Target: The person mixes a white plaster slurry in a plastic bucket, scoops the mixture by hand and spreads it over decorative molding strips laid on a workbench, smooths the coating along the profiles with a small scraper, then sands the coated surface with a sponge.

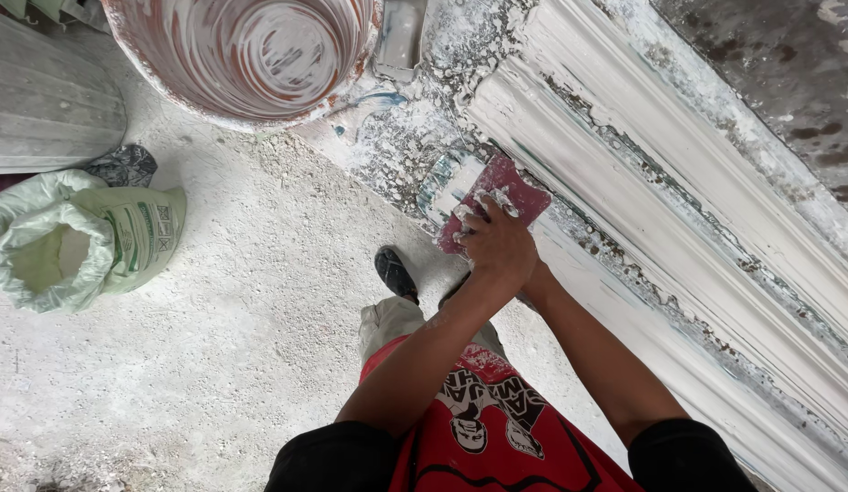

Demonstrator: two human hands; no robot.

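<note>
1. Left hand (499, 244): fingers curled and closed over the near end of a flat red profile plate (497, 205). Knuckles and fingertips are smeared with white plaster.
2. Right hand: hidden beneath the left hand and wrist; only the forearm shows, running up to the same spot. Cannot tell whether its fingers are open or closed.
3. Red profile plate: pressed edge-on against the near side of the long white plaster moulding (661, 210), at the moulding's end nearest the bucket. The plate's face is streaked with wet plaster.
4. Plaster moulding: a ribbed, stepped strip lying along the workbench (807, 100) and running diagonally from the upper middle to the lower right edge of the view. Its ridges are smooth on top and ragged, with crumbs, along the edges.
5. Workbench: dark and stained at the far corner, crusted with dried plaster splashes at the end near the plate.
6. Bucket (246, 55): a round vessel on the floor just beyond the bench end, its inside walls swirled with white over reddish brown.
7. Small trowel-like tool (398, 36): lies on the bench edge just beside the bucket rim, coated grey-white.
8. Open pale green sack (82, 241): on the dusty floor (214, 346) at the left, well apart from the hands, mouth rolled open.
9. The person's shoe (394, 273): on the floor close under the bench edge, below the plate.
</note>
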